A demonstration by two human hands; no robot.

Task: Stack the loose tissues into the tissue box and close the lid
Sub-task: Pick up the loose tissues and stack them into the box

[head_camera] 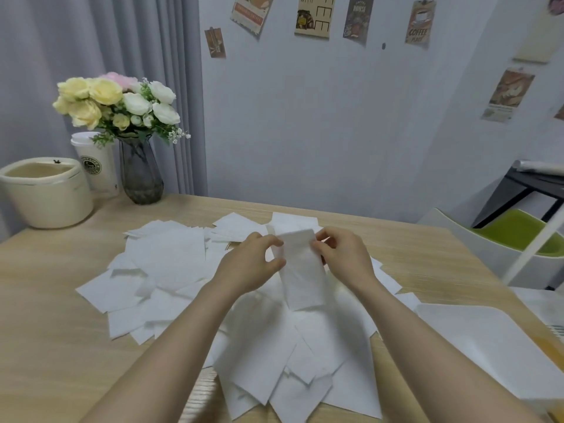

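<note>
Several loose white tissues (171, 264) lie scattered in a wide heap across the middle of the wooden table (427, 257). Above the heap I hold one folded tissue (300, 270) upright by its top edge. My left hand (253, 264) pinches its left top corner and my right hand (341, 254) pinches its right top corner. A cream tissue box (45, 193) with a slot in its top stands at the far left of the table, well away from both hands.
A dark glass vase of flowers (140, 175) and a white paper cup (97, 166) stand beside the box at the back left. A large white sheet (494, 352) lies at the right front. A green chair (515, 233) stands past the table's right edge.
</note>
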